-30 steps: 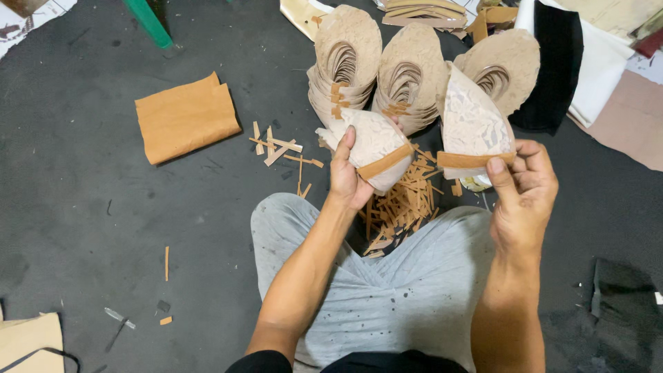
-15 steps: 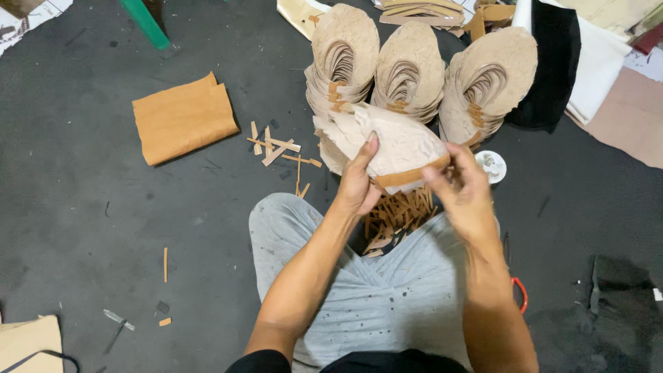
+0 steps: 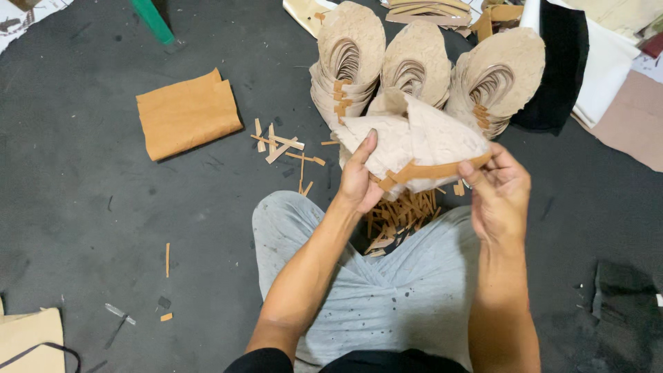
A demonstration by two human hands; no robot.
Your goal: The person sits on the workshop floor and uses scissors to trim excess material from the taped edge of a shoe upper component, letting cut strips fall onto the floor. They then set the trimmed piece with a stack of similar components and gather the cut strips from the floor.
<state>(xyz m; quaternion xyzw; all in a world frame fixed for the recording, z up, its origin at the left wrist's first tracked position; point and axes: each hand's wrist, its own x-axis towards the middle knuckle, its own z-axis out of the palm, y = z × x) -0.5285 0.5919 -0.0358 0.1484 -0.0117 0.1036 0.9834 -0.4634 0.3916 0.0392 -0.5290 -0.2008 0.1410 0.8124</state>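
I hold a pale beige shoe upper piece (image 3: pixel 421 141) with a tan strip along its lower edge, in front of me above my lap. My left hand (image 3: pixel 359 176) grips its left side, thumb up on the material. My right hand (image 3: pixel 501 190) pinches the right end of the tan strip (image 3: pixel 431 170). Just beyond stand three stacks of similar nested beige pieces (image 3: pixel 349 59), (image 3: pixel 418 62), (image 3: pixel 497 76). A heap of tan strips (image 3: pixel 400 217) lies between my knees under the held piece.
A folded tan leather sheet (image 3: pixel 186 114) lies on the dark floor at left, with loose tan offcuts (image 3: pixel 280 141) near it. Black and white sheets (image 3: pixel 573 62) lie at the upper right. A green post (image 3: pixel 153 21) stands at the top left. My grey trousers (image 3: pixel 387 297) fill the bottom centre.
A second earlier I held two separate pieces, one in each hand. My hands have come together, and both now hold one combined piece by its tan strip.
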